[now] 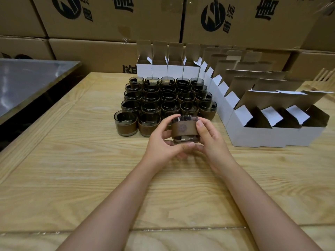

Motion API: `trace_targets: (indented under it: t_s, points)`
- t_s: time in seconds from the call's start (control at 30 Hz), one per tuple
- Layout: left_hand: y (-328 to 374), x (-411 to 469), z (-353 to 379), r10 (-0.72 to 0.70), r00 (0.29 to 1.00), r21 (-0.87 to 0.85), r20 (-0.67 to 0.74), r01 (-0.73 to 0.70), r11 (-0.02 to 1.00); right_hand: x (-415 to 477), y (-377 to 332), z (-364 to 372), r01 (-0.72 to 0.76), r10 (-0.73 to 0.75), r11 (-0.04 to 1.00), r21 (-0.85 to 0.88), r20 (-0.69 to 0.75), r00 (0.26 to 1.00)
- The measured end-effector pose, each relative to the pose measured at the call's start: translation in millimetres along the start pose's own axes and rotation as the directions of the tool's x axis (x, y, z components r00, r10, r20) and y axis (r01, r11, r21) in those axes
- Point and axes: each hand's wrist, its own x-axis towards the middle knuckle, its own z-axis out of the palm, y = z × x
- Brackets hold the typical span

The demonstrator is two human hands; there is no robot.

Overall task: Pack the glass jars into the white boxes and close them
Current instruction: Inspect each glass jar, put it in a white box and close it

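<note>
I hold one glass jar (pixel 183 129) with a brown band just above the wooden table, in front of the jar block. My left hand (pixel 164 142) grips its left side, fingers curled under the base. My right hand (pixel 211 140) grips its right side, thumb on the band. Several more smoked-glass jars (pixel 167 98) stand in rows behind it. Open white boxes (pixel 253 131) with raised flaps run in a row along the back (pixel 159 69) and down the right side.
The wooden table (pixel 90 160) has bare surface in front of and left of the jars. A grey metal surface (pixel 32 78) lies at the far left. Stacked brown cartons (pixel 126 24) form a wall behind. A wooden rack (pixel 324 77) shows at the right edge.
</note>
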Motion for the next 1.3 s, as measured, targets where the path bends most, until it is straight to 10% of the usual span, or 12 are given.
trace_targets:
  t_s: [0.87, 1.3]
  points:
    - [-2.8, 8.6, -2.7, -0.275, 0.961, -0.14, 0.002, 0.273, 0.952, -2.0, 2.1, 15.7, -0.172, 0.181, 0.981, 0.088, -0.104, 0.978]
    - [2.8, 7.9, -1.5, -0.291, 0.957, -0.133, -0.02, 0.286, 0.949, -4.7, 9.4, 14.2, -0.086, 0.076, 0.982, -0.167, -0.066, 0.995]
